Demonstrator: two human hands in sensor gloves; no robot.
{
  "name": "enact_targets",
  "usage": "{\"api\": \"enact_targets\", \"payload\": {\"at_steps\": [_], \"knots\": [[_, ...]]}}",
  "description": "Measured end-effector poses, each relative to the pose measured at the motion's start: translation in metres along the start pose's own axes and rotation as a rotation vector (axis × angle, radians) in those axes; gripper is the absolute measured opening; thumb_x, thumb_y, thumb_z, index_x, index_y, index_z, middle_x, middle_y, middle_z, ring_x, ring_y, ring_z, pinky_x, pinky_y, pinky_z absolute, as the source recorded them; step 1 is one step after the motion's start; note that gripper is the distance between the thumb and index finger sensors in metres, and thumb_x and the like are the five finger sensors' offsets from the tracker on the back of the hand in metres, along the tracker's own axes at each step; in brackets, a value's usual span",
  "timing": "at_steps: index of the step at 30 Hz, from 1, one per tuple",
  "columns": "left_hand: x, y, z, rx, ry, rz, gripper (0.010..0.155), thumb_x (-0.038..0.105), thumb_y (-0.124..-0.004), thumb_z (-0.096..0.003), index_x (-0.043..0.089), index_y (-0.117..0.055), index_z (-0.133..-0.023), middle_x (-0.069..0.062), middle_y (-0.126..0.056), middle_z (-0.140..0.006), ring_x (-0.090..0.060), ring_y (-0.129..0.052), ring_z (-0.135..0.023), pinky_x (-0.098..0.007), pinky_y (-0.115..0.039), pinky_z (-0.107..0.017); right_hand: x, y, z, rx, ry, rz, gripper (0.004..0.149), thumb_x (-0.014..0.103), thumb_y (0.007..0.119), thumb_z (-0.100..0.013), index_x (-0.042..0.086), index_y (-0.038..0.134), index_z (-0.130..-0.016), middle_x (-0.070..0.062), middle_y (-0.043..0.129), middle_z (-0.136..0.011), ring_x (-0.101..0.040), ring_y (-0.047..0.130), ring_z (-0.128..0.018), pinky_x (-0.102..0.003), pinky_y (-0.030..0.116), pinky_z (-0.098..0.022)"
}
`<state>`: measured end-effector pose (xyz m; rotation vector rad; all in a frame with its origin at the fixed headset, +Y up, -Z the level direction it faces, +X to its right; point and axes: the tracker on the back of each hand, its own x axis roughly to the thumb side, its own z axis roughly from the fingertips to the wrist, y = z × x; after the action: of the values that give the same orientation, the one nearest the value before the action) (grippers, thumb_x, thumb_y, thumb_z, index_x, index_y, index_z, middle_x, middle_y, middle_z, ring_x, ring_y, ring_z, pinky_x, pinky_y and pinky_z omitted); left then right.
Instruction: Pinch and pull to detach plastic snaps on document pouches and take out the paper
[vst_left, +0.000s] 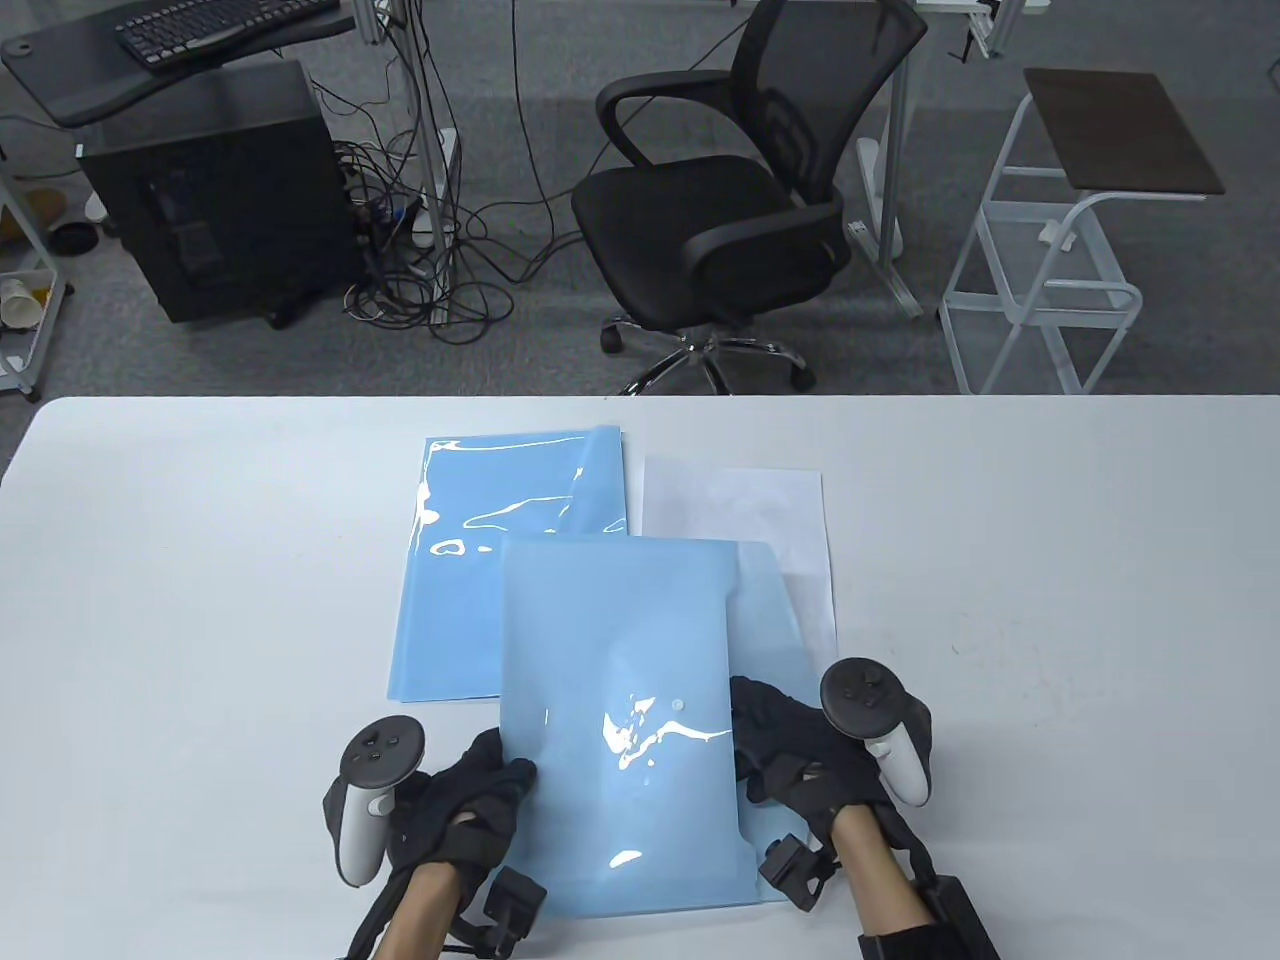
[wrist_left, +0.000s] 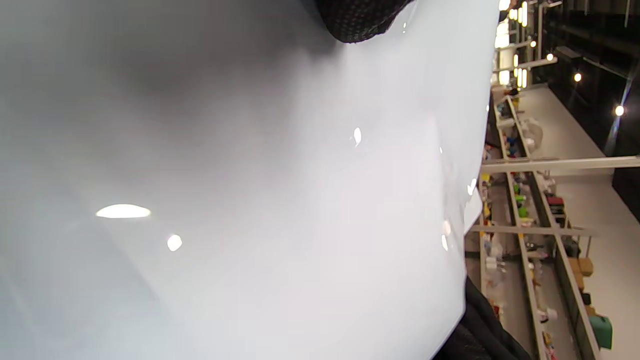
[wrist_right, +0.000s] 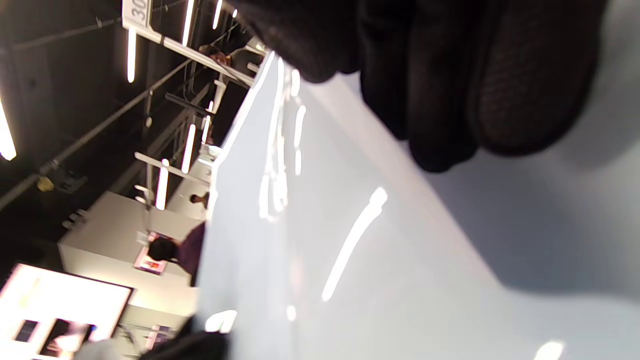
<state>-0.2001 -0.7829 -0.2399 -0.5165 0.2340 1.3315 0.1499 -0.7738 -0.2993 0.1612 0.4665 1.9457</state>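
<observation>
Honestly, left hand (vst_left: 470, 800) fingers curled onto the near blue pouch's (vst_left: 620, 720) left edge, right hand (vst_left: 800, 760) pinching the flap side. Snap (vst_left: 679, 704) sat mid-pouch, so I'd pin that panel and peel beside it. Loose paper (vst_left: 740, 520) lay behind. No readable writing on the pouch.

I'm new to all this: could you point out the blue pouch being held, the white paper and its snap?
blue pouch (vst_left: 610, 640), table view, middle of its front
white paper (vst_left: 740, 510), table view, bare upper part
snap (vst_left: 679, 704), table view, small round button
</observation>
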Motion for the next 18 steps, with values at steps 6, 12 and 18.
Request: {"api": "enact_targets", "payload": {"at_steps": [6,12,18], "knots": [[-0.004,0.002,-0.003,-0.036,-0.014,0.049,0.050,0.024,-0.065,-0.0603,0.015,-0.051,-0.107,-0.004,-0.080,-0.100,-0.031,-0.097,-0.078,-0.045,-0.086,-0.055,-0.006,0.005,-0.002,0.085,0.005,-0.116,0.077,0.033,0.085,-0.052,-0.008,0.050,-0.107,-0.027,0.087,-0.093,-0.038,0.104,-0.058,-0.049,0.094,-0.035],[-0.003,0.004,-0.001,-0.030,-0.032,0.059,0.049,0.028,-0.065,-0.0616,0.017,-0.051,-0.107,-0.002,-0.079,-0.101,-0.030,-0.097,-0.078,-0.044,-0.086,-0.055,-0.004,0.014,-0.001,-0.054,0.058,-0.082,0.060,0.022,0.090,-0.048,-0.003,0.069,-0.098,-0.012,0.101,-0.072,-0.028,0.109,-0.044,-0.044,0.096,-0.028],[-0.004,0.009,0.000,-0.008,-0.020,0.108,0.048,0.028,-0.064,-0.0616,0.016,-0.053,-0.107,-0.003,-0.081,-0.100,-0.030,-0.099,-0.077,-0.043,-0.088,-0.054,0.010,0.013,0.008,-0.228,0.072,0.086,0.055,0.020,0.090,-0.047,-0.003,0.073,-0.095,-0.013,0.102,-0.068,-0.028,0.108,-0.038,-0.043,0.095,-0.023]]}}
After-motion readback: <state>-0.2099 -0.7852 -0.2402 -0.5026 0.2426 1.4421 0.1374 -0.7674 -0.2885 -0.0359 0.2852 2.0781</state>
